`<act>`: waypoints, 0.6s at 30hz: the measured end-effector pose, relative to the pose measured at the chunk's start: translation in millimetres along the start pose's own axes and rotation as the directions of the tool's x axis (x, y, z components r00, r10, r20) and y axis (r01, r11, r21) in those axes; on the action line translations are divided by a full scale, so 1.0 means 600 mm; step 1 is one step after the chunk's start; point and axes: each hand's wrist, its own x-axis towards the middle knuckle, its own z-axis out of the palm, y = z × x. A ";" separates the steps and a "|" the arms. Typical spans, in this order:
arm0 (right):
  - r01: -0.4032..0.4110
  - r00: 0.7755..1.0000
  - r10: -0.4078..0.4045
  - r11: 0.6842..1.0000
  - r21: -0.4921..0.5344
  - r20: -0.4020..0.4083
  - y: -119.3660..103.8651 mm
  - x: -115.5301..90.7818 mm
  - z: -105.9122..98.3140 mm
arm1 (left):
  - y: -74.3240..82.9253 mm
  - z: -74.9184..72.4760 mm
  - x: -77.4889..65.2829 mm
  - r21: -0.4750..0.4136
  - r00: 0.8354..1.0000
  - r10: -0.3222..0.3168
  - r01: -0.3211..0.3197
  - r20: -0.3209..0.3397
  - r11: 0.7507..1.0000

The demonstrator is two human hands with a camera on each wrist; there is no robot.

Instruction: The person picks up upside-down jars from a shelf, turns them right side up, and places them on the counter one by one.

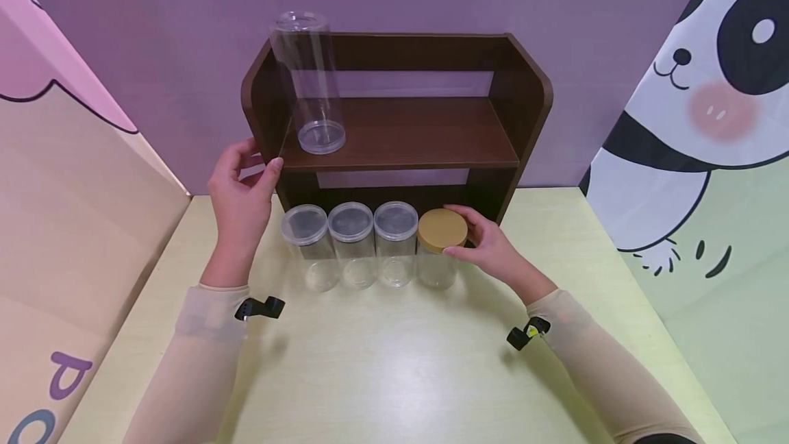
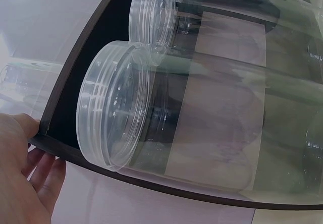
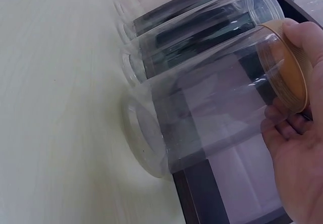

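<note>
A clear plastic jar with a tan lid (image 1: pixel 442 229) stands at the right end of a row of jars. My right hand (image 1: pixel 490 245) grips it around the lid, thumb in front and fingers behind, as the right wrist view shows. My left hand (image 1: pixel 242 197) pinches the left side of a dark brown shelf (image 1: pixel 407 130), its thumb at the front edge of the upper board and its fingers around the outer side. Left of the tan-lidded jar are three jars with clear lids: one (image 1: pixel 395 221), another (image 1: pixel 351 223) and a leftmost one (image 1: pixel 305 226).
A tall clear container (image 1: pixel 311 88) stands on the left of the upper board. The shelf sits on a pale wooden table (image 1: pixel 394 375) before a purple backdrop (image 1: pixel 154 33). Printed panels flank the table, the right one with a panda (image 1: pixel 721 88).
</note>
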 end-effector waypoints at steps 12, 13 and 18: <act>-0.016 1.000 0.016 1.000 -0.005 0.010 0.004 0.000 0.000 | 0.006 -0.005 -0.003 0.002 0.999 0.035 -0.035 0.010 0.999; -0.017 1.000 0.017 1.000 -0.005 0.013 0.004 0.000 -0.001 | 0.005 -0.005 -0.003 -0.002 0.999 0.036 -0.036 0.010 0.999; -0.007 1.000 0.007 1.000 0.007 0.026 0.002 -0.002 -0.004 | 0.005 -0.005 -0.003 -0.009 0.999 0.031 -0.031 0.009 0.999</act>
